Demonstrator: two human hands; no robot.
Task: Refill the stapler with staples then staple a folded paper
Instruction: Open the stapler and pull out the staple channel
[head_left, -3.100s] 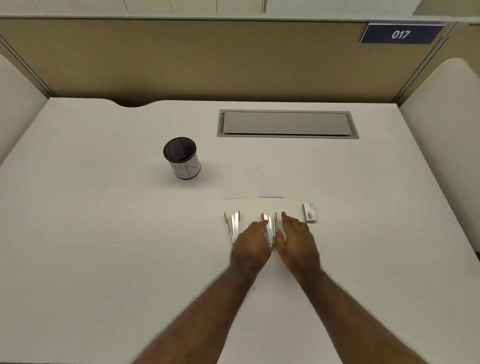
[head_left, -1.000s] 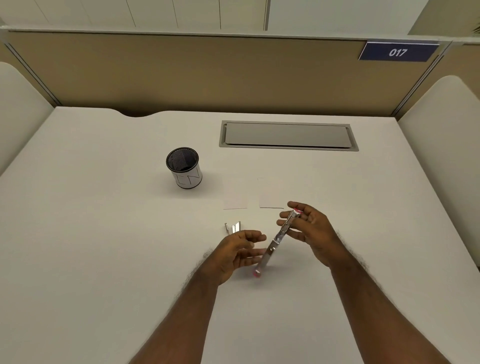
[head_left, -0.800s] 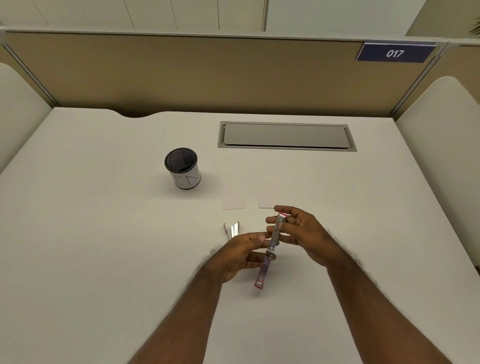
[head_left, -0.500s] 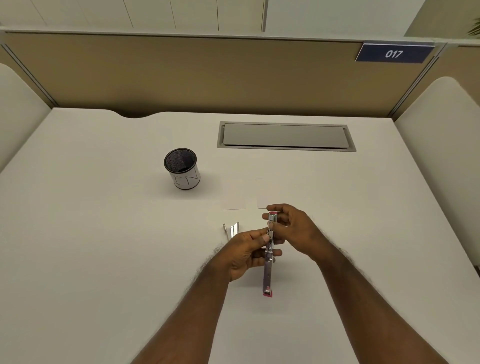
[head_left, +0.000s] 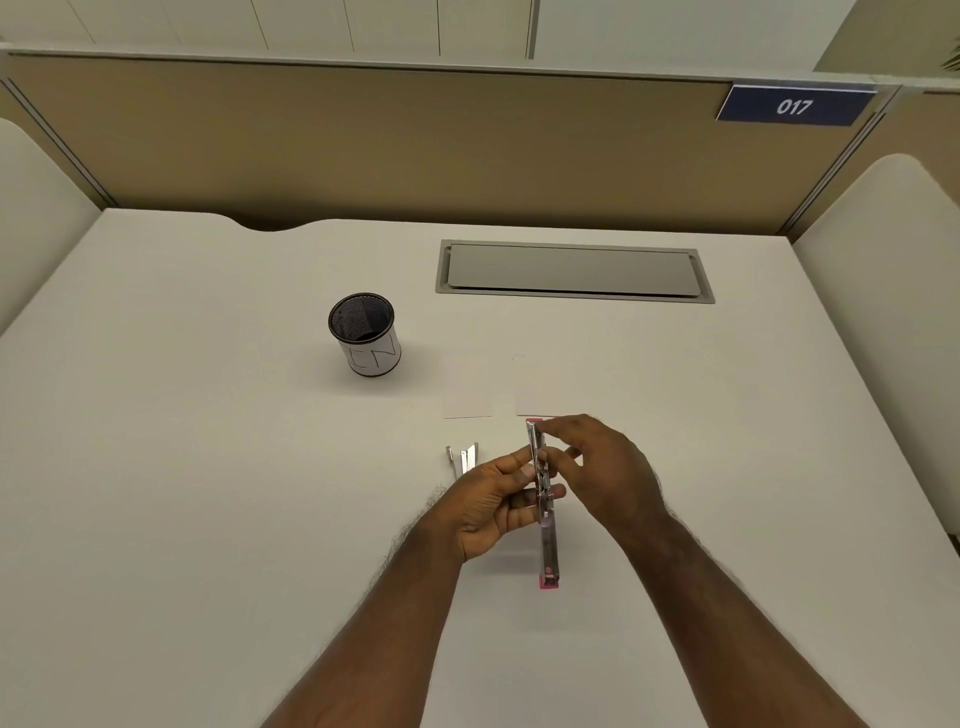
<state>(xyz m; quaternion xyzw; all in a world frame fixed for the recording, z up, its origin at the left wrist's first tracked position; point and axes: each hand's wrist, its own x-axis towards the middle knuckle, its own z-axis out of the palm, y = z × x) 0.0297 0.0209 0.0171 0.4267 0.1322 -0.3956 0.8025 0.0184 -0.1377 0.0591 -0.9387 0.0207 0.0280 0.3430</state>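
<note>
Stapler (head_left: 542, 499) lifted off desk since 3.1 s ago, when it lay closed betw. both hands. Swung fully open by 1.0 s ago, then slanted; now turned to run straight front-to-back, pink tip toward body. Left hand (head_left: 493, 506) shifted from flat on desk to palm-up grip at hinge. Right hand (head_left: 602, 467) moved in from far end, fingers now pinching upper half. Small staple box from 3.1 s ago now out of sight.

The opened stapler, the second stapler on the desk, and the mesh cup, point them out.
opened stapler (head_left: 546, 551), head view, lower metal arm.
second stapler (head_left: 466, 458), head view, metal body.
mesh cup (head_left: 373, 356), head view, white label.
</note>
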